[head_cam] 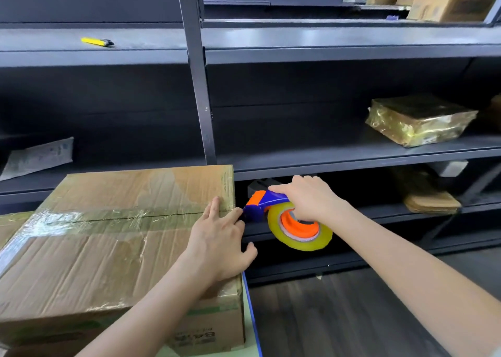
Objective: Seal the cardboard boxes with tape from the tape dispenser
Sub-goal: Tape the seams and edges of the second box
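Observation:
A large brown cardboard box (108, 248) fills the lower left, its flaps closed and a strip of clear tape running along the top seam. My left hand (221, 237) lies flat on the box's right top edge, fingers straight, thumb hanging over the side. My right hand (309, 196) grips the handle of a blue and orange tape dispenser (267, 203) just beyond the box's right side. The dispenser's mouth sits at the box's upper right edge, near my left fingertips. Its yellowish tape roll (299, 227) hangs below my hand.
Dark metal shelving (325, 153) stands right behind the box. A parcel wrapped in shiny yellowish tape (420, 119) sits on the middle shelf at right. A yellow utility knife (96, 41) lies on the upper shelf. Flattened cardboard (431, 202) rests lower right. Dark wood floor (339, 316) spreads below.

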`<action>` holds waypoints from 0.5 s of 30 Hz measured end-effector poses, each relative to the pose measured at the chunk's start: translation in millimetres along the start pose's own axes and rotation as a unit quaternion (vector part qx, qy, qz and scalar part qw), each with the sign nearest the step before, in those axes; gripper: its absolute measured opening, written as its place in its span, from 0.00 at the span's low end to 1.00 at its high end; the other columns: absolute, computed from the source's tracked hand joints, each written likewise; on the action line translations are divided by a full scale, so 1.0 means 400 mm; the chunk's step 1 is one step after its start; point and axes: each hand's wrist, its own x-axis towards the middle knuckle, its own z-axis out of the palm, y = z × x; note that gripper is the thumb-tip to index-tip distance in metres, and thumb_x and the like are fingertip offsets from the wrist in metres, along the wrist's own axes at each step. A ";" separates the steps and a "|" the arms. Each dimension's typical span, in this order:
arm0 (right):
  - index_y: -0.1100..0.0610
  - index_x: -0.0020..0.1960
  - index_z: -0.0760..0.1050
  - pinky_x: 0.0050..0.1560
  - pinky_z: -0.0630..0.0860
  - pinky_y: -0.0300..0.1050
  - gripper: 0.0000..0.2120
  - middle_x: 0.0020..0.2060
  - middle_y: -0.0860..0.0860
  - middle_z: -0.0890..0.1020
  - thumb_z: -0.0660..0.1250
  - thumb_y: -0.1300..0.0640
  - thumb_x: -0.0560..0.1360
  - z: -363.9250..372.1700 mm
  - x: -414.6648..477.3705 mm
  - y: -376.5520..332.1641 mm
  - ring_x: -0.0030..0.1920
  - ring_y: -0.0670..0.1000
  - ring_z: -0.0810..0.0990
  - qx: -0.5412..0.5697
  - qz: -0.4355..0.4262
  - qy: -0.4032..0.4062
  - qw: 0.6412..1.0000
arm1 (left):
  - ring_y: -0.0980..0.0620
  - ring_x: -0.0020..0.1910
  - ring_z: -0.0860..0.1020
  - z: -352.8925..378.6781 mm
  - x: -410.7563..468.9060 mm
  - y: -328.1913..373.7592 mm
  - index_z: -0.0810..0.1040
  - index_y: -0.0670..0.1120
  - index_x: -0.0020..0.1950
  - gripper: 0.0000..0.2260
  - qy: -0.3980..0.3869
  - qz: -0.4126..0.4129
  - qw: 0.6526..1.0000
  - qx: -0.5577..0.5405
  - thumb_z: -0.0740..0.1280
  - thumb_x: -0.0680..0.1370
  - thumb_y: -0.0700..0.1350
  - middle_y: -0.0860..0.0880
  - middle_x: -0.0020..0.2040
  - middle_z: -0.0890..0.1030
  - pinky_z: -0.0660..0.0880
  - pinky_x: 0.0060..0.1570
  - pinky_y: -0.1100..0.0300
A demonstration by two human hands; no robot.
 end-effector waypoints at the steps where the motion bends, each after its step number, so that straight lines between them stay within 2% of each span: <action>1: 0.41 0.74 0.55 0.50 0.68 0.46 0.32 0.57 0.56 0.73 0.64 0.57 0.75 -0.004 -0.003 0.002 0.57 0.58 0.74 0.004 0.010 0.006 1.000 | 0.39 0.75 0.50 0.002 0.000 0.000 0.73 0.47 0.64 0.39 0.005 -0.001 1.000 -0.002 0.36 0.67 0.62 0.55 0.71 0.66 0.57 0.70 0.54; 4: 0.42 0.76 0.52 0.53 0.68 0.47 0.33 0.57 0.57 0.72 0.63 0.56 0.77 -0.018 -0.011 -0.006 0.58 0.58 0.73 0.007 0.041 0.038 0.998 | 0.40 0.75 0.50 0.003 0.003 0.003 0.73 0.47 0.64 0.33 0.006 -0.008 1.000 -0.013 0.43 0.71 0.62 0.55 0.69 0.67 0.61 0.68 0.55; 5: 0.43 0.76 0.51 0.53 0.67 0.47 0.33 0.56 0.57 0.72 0.63 0.56 0.77 -0.024 -0.014 -0.011 0.57 0.58 0.73 0.010 0.055 0.054 0.997 | 0.41 0.75 0.49 0.001 0.002 -0.001 0.72 0.47 0.67 0.34 0.007 0.004 1.000 -0.026 0.44 0.71 0.63 0.55 0.71 0.66 0.58 0.70 0.56; 7: 0.44 0.77 0.50 0.52 0.66 0.46 0.33 0.55 0.57 0.71 0.62 0.55 0.77 -0.039 -0.020 -0.024 0.56 0.57 0.72 0.026 0.083 0.101 0.991 | 0.44 0.76 0.47 0.000 -0.009 -0.024 0.61 0.50 0.75 0.37 0.008 0.039 0.995 -0.086 0.42 0.70 0.66 0.57 0.75 0.59 0.47 0.73 0.59; 9: 0.47 0.77 0.49 0.52 0.66 0.45 0.34 0.57 0.57 0.71 0.64 0.51 0.77 -0.061 -0.025 -0.044 0.57 0.55 0.71 0.039 0.101 0.155 0.982 | 0.52 0.76 0.48 -0.007 -0.026 -0.059 0.54 0.53 0.77 0.30 0.016 0.043 0.975 -0.218 0.50 0.77 0.63 0.60 0.76 0.52 0.44 0.70 0.65; 10: 0.47 0.77 0.49 0.52 0.67 0.45 0.34 0.58 0.58 0.70 0.64 0.50 0.77 -0.073 -0.025 -0.059 0.57 0.54 0.70 0.038 0.106 0.176 0.978 | 0.55 0.76 0.51 -0.010 -0.035 -0.080 0.54 0.53 0.77 0.27 0.030 0.034 0.963 -0.267 0.54 0.80 0.58 0.60 0.76 0.52 0.47 0.69 0.67; 12: 0.49 0.77 0.49 0.52 0.66 0.45 0.35 0.57 0.58 0.70 0.64 0.50 0.77 -0.095 -0.019 -0.099 0.56 0.55 0.70 0.030 0.106 0.211 0.971 | 0.58 0.75 0.54 -0.011 -0.056 -0.122 0.57 0.50 0.77 0.24 0.047 0.006 0.960 -0.275 0.55 0.81 0.53 0.57 0.76 0.55 0.51 0.69 0.68; 13: 0.49 0.77 0.51 0.51 0.66 0.46 0.35 0.55 0.59 0.71 0.65 0.50 0.76 -0.104 -0.012 -0.121 0.54 0.55 0.70 0.023 0.101 0.233 0.967 | 0.57 0.75 0.54 -0.008 -0.067 -0.145 0.58 0.48 0.76 0.23 0.050 -0.012 0.964 -0.262 0.55 0.82 0.52 0.55 0.76 0.56 0.51 0.69 0.67; 15: 0.52 0.74 0.62 0.45 0.69 0.47 0.36 0.49 0.60 0.74 0.73 0.50 0.70 -0.115 0.007 -0.166 0.47 0.56 0.73 0.007 0.082 0.287 0.954 | 0.56 0.75 0.54 0.001 -0.096 -0.194 0.58 0.47 0.76 0.23 0.054 -0.055 0.966 -0.245 0.54 0.82 0.50 0.52 0.76 0.57 0.51 0.70 0.65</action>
